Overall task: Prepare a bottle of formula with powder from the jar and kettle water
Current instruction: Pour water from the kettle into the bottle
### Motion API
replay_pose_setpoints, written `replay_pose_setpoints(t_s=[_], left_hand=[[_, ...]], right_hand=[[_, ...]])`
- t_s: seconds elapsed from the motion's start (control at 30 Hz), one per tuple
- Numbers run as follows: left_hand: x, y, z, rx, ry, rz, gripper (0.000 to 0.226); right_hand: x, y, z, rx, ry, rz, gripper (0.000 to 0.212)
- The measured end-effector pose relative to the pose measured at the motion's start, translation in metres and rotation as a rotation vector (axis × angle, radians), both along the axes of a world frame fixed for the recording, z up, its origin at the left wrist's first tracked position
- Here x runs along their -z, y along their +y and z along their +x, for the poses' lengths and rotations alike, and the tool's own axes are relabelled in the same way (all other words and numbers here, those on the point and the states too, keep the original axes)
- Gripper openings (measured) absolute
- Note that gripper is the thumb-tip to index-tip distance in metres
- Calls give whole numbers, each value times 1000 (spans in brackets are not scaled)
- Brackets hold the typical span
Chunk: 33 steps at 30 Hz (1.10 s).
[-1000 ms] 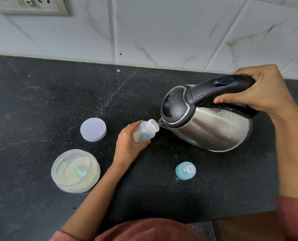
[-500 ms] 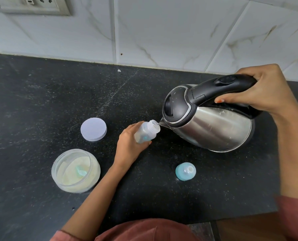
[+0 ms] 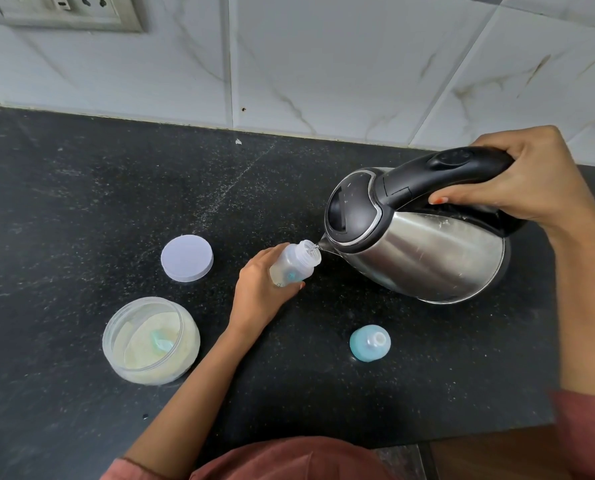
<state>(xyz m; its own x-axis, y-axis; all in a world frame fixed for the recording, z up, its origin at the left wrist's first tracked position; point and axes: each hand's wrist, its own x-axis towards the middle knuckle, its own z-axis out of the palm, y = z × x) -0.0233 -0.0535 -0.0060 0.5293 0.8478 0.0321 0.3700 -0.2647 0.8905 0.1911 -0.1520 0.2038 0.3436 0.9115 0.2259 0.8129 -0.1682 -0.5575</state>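
The bottle (image 3: 294, 263) is held tilted over the counter (image 3: 81, 202) by the left hand (image 3: 259, 296), fingers curled round its lower body, its open neck just beside the spout of the kettle (image 3: 424, 251). The kettle is tipped toward the bottle and gripped at its black handle by the right hand (image 3: 528, 181), fingers wrapped close together. The open jar (image 3: 119, 355) of powder, with 1 scoop (image 3: 161, 342) inside, is placed left of the left forearm, with its lid (image 3: 187, 258) lying flat behind it and the teat (image 3: 370, 342) standing near the kettle.

Brushed steel kettle (image 3: 424, 258) with glossy black plastic handle, clear plastic bottle (image 3: 294, 263), speckled matt black stone counter (image 3: 81, 202)
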Motion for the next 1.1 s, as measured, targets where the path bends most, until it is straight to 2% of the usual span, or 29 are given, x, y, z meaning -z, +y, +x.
replay_pose_setpoints(t_s=[1.1], left_hand=[[1,-2,1,-18,-29,-57,59]], right_hand=[[-4,0,0,-13,-42,-14,38]])
